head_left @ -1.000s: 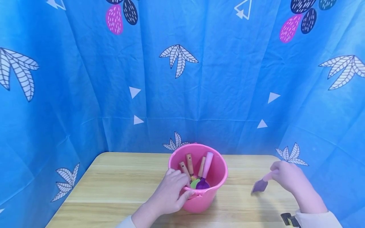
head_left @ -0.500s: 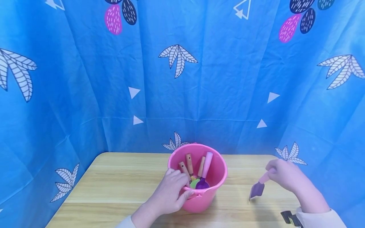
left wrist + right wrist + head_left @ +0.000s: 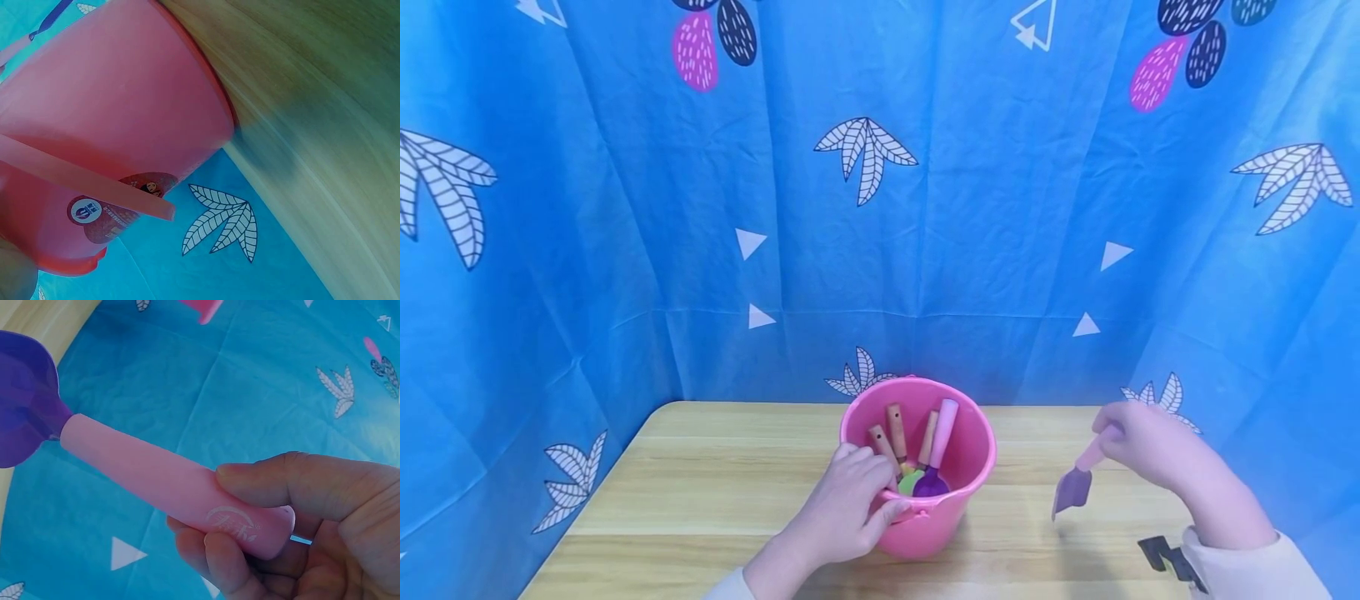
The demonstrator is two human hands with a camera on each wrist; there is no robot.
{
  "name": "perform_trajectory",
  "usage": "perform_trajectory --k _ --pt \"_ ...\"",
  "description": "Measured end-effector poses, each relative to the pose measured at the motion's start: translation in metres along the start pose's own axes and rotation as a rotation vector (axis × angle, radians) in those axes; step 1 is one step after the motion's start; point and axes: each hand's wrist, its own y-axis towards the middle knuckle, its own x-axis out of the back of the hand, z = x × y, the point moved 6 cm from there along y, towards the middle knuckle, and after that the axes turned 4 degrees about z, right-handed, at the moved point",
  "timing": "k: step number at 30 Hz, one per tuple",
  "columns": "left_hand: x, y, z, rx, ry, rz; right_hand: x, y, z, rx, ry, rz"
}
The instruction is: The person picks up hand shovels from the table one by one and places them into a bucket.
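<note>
A pink bucket (image 3: 917,533) stands on the table, its mouth tipped toward the head view. My left hand (image 3: 853,504) grips its near-left rim, thumb outside and fingers over the edge. In the left wrist view the bucket (image 3: 119,94) fills much of the picture, with its handle strap (image 3: 87,181) across the side. To the right, my right hand (image 3: 1142,437) holds a toy shovel (image 3: 1072,490) above the table, blade down. The right wrist view shows thumb and fingers pinching its pink handle (image 3: 150,472); the purple blade (image 3: 25,400) is partly out of frame.
Inside the bucket lean several tools: wooden handles (image 3: 897,429), a pink-handled purple tool (image 3: 943,437) and a green piece (image 3: 910,482). The wooden table (image 3: 700,483) ends at a blue patterned curtain (image 3: 880,267) at the back and sides.
My right hand has moved a little left and up with the shovel, whose blade has swung to point more steeply downward. The left hand and bucket stay in place.
</note>
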Motion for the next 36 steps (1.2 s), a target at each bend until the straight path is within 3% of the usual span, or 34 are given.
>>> perform_trajectory --k 17,26,36 --pt "-0.002 0.002 -0.001 0.015 -0.015 0.031 0.038 0.001 0.018 0.013 -0.069 -0.002" --pt "0.0 0.002 -0.002 -0.024 0.003 -0.019 0.063 0.003 0.032 0.058 -0.112 -0.031" --pt "0.0 0.0 0.0 0.007 -0.01 -0.003 0.079 0.007 0.04 0.047 -0.066 -0.023"
